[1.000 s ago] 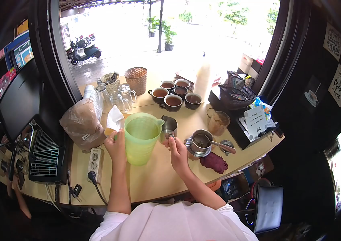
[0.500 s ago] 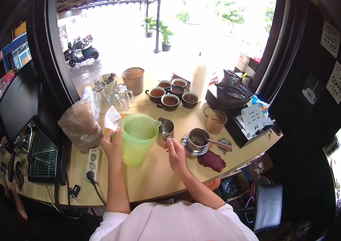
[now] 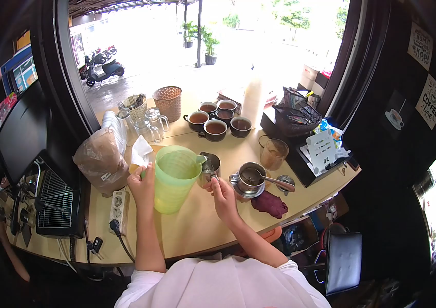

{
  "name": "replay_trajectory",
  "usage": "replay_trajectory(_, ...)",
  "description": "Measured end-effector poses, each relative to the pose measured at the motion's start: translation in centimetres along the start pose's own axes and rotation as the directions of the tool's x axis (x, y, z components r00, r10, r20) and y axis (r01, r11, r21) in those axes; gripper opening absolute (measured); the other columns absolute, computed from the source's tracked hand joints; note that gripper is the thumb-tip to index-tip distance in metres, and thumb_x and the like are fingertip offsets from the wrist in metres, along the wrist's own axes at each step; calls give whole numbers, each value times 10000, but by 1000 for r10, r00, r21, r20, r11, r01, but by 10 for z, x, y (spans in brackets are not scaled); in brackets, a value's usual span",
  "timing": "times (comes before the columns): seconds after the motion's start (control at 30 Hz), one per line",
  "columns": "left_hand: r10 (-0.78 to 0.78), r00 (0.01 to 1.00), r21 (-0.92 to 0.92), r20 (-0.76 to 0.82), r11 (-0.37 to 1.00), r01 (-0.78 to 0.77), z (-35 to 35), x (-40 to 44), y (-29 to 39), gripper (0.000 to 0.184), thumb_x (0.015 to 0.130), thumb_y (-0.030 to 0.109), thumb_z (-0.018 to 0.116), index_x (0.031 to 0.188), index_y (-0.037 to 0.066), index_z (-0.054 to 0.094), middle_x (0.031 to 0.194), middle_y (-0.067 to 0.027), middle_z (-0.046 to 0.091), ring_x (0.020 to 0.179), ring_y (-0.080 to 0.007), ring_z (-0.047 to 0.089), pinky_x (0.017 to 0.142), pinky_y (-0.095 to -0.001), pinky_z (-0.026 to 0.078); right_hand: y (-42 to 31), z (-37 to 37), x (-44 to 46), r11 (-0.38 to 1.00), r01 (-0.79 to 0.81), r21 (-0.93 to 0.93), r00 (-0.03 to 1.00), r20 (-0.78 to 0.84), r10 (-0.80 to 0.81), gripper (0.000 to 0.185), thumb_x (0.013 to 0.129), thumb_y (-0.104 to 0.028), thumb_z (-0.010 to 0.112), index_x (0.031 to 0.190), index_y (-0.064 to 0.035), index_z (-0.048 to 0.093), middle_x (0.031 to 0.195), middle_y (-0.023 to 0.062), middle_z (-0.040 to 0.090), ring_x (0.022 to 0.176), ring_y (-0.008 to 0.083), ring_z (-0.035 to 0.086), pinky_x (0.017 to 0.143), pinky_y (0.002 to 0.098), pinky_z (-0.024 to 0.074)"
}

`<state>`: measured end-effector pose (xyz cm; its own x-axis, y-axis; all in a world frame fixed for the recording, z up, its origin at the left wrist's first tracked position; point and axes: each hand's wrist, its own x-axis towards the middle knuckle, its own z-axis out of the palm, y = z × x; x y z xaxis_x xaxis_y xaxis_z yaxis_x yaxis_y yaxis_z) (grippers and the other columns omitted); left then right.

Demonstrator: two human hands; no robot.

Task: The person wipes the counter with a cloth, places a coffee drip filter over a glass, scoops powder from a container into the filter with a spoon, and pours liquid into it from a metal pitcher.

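A green translucent plastic jug stands in the middle of the counter, its handle wrapped by my left hand. It leans slightly to the right, its spout over the rim of a small steel pitcher. Something clear and shiny shows at the spout, perhaps liquid running into the pitcher. My right hand is closed on the steel pitcher's handle. To its right, a metal cup with dark contents and a spoon sits on a saucer. A maroon cloth lies in front of it.
Several dark cups of brown liquid are grouped behind. Glass mugs, a woven basket and a plastic-wrapped bag stand left. A power strip lies near. A clear measuring cup is at right. Another person's arm shows far left.
The jug's spout has tipped slightly further over the steel pitcher, and a clear glint now shows there. Both hands keep their holds. The whole view has shifted slightly.
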<state>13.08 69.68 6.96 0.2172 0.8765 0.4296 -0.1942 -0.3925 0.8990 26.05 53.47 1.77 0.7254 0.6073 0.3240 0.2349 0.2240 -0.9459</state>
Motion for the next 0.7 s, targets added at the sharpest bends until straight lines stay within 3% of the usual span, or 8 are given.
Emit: replay_trajectory(0.7, -16, 1000, 18, 13, 1000, 16, 1, 1, 0, 412, 899, 140, 625, 568, 75, 386, 561, 109, 303, 532, -5, 233, 467, -257, 143, 2, -5, -2, 999, -15, -38, 1000, -14, 14, 393, 1029, -316, 427, 869, -30, 643, 810, 6, 613, 776, 88, 539, 707, 258, 439)
